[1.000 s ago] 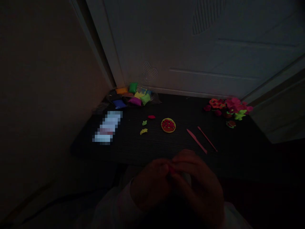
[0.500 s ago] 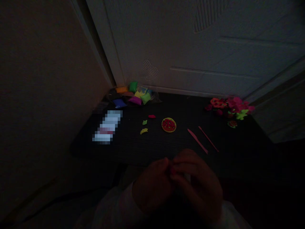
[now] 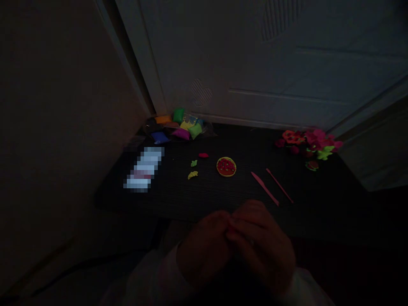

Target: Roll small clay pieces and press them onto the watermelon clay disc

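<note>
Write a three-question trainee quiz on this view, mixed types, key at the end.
1. True or false: in the picture, the yellow-rimmed round piece lies between the small yellow piece and the pink knife-shaped tool.
2. What sits at the far right of the dark tabletop?
A) coloured packets
B) a cluster of pink, orange and green pieces
C) a blurred-out bright rectangle
3. How are the left hand and right hand placed?

Key: 1. True. 2. B. 3. Fingertips together; the right seems to pinch a reddish piece, mostly hidden in the dark.
</note>
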The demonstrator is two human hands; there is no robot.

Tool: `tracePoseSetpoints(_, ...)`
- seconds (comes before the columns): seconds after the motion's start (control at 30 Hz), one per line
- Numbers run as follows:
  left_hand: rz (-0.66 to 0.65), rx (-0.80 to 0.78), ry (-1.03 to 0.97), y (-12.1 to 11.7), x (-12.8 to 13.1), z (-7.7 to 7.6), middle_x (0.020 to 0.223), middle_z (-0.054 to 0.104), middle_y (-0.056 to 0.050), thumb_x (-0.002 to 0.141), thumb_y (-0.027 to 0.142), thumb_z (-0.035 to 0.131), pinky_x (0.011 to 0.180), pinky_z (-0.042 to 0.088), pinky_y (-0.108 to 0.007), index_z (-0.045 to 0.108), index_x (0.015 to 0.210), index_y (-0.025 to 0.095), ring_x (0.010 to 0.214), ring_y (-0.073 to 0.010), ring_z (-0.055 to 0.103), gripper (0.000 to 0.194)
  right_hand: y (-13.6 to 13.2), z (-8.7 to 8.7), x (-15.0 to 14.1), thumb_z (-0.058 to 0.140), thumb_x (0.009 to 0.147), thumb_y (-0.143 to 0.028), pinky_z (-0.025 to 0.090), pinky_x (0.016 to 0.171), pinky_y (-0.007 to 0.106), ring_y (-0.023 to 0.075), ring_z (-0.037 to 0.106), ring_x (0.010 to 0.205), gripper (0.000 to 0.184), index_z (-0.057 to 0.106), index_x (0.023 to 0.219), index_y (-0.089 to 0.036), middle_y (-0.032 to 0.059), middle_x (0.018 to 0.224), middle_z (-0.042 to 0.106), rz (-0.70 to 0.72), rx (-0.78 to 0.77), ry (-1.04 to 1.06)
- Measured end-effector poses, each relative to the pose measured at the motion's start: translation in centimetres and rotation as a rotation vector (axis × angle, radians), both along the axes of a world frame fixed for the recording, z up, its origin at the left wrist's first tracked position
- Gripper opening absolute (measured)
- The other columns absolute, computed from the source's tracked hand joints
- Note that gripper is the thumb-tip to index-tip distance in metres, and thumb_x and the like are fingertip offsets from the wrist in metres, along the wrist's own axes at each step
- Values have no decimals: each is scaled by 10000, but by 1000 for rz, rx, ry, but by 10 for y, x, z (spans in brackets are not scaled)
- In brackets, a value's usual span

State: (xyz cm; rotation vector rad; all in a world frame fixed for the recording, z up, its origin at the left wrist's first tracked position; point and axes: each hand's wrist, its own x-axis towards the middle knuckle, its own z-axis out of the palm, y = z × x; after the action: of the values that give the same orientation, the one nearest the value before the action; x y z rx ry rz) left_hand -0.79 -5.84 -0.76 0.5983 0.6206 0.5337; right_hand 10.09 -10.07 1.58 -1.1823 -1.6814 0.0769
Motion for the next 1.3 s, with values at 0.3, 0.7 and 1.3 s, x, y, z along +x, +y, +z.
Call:
tracePoseSetpoints(0.3, 81, 70, -66, 3, -4, 22, 632, 581, 20, 551, 223, 691, 602, 379, -215, 649, 601, 181, 607, -85, 483, 78, -6, -8, -4, 575, 721, -119, 446, 721, 316, 153, 521, 834, 191, 538, 876, -223, 8, 817, 564, -41, -54, 291)
tracePoseSetpoints(0.7, 41, -112, -39, 6, -5, 23, 586, 599, 25, 490, 212, 725, 583, 342, -196, 649, 559, 149, 584, -69, 486, 120, -4, -8, -2, 593, 703, -111, 448, 700, 301, 152, 517, 827, 232, 539, 896, -229, 8, 837, 561, 17, -86, 260)
tracePoseSetpoints(1.3, 15, -208, -98, 5, -1, 15, 581, 557, 17, 467, 233, 746, 576, 320, -213, 610, 540, 127, 573, -74, 462, 187, -8, -13, 2, 573, 706, -103, 443, 724, 298, 152, 508, 844, 238, 535, 903, -231, 16, 874, 539, 25, -146, 254)
